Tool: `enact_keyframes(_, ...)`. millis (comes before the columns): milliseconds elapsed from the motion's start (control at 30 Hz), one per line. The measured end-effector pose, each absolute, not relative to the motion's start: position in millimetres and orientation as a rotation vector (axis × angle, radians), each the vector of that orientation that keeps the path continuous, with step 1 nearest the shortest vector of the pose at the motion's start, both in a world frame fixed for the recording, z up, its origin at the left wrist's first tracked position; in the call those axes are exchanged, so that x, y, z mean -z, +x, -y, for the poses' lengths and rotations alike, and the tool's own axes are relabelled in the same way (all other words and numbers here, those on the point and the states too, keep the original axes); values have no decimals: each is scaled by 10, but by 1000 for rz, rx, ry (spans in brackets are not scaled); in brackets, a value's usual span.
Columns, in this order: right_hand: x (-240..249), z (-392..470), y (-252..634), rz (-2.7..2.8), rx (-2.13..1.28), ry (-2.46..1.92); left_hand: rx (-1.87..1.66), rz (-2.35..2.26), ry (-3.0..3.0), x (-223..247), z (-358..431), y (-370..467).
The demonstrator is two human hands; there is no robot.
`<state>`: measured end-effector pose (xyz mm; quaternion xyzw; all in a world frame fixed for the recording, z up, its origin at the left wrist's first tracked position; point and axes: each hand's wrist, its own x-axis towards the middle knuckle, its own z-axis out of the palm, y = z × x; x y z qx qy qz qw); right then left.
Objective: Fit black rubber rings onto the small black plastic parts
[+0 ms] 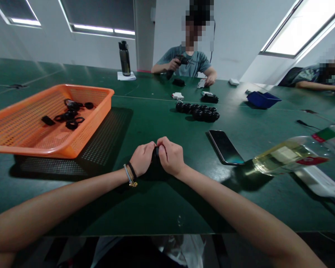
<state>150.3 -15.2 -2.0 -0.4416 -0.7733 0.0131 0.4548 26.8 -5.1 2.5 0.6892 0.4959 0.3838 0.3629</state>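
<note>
Close together over the green table (145,208), my left hand (142,159) and my right hand (171,156) are both closed around a small black part (156,152). Most of that part is hidden by my fingers, so its shape cannot be made out. To the left stands an orange basket (86,143) holding several loose black rings and pieces (72,124). Beyond my hands, several round black parts (203,112) are lined up in a cluster on the table.
A phone (225,147) lies right of my hands, beside a bottle of yellow liquid (287,155) and a white box (321,181). Across the table a person holds a power drill (181,60). A blue tray (262,99) and a dark water bottle (124,59) stand farther back.
</note>
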Motion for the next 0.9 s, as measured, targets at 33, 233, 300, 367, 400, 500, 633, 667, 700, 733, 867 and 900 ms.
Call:
enact_keyframes(33,25,160,1489,1892,-59,-1099,-982,-1300,1831,-29,54,263)
enact_keyframes(233,51,196,1397,1755,-191,-1275,-885,-1408,2013,-46,41,235)
enact_keyframes(300,47,202,1372,1726,-236,-1328,-856,-1438,2043,-45,32,229)
enact_keyframes(367,36,210,1354,1699,-274,-1364,-814,-1465,2077,-47,34,225)
enact_keyframes(400,29,216,1346,1684,-291,-1377,-796,-1479,2091,-49,40,224)
enact_keyframes(500,7,237,1326,1643,-344,-1399,-777,-1504,2138,-66,73,219)
enact_keyframes(633,-2,258,1309,1561,-451,-1411,-776,-1517,2294,-96,114,199)
enact_keyframes(667,0,261,1307,1532,-483,-1414,-775,-1517,2349,-101,118,191)
enact_keyframes(700,2,265,1306,1502,-518,-1415,-777,-1505,2408,-103,119,183)
enact_keyframes(733,3,268,1305,1474,-556,-1414,-788,-1483,2468,-104,118,174)
enact_keyframes(867,-14,280,1301,1391,-719,-1418,-893,-1351,2689,-86,99,143)
enact_keyframes(900,-21,283,1299,1373,-756,-1426,-930,-1320,2737,-81,92,137)
